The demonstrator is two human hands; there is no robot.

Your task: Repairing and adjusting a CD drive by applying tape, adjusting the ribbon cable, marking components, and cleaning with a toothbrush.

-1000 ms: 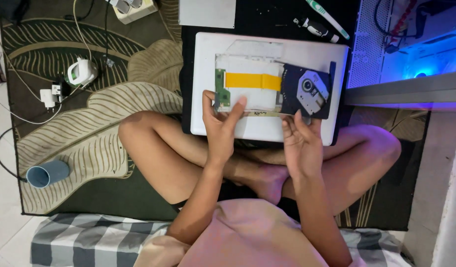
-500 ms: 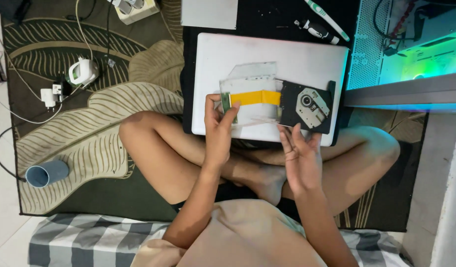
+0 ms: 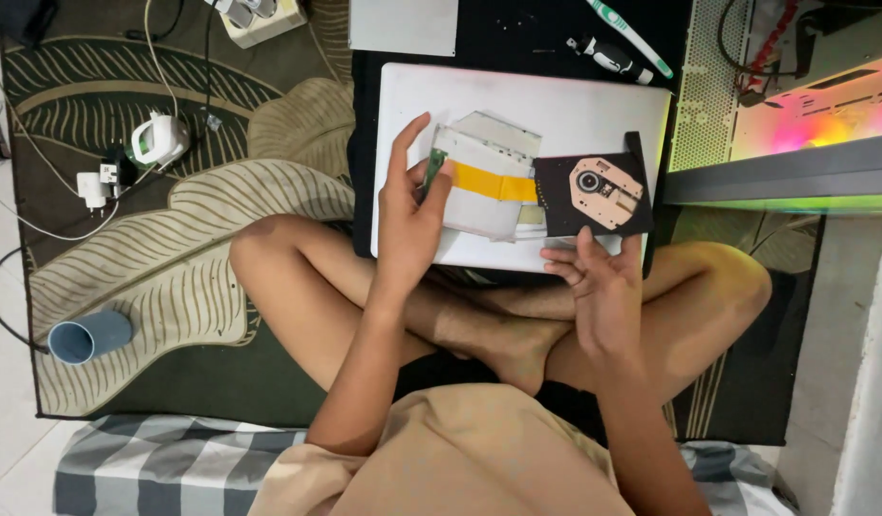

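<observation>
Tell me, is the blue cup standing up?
No, the blue cup lies on its side on the leaf-patterned rug, its open mouth facing left.

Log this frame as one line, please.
left hand: grips optical drive casing at its left end | right hand: fingers touch black drive tray | base: white laptop

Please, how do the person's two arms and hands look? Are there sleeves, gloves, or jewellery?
Both arms are bare along all that shows; no sleeve covers them. The left hand and right hand wear no gloves, and no ring, watch or bracelet is visible. The nails look short and unpainted. A beige garment covers the torso below the arms.
</observation>
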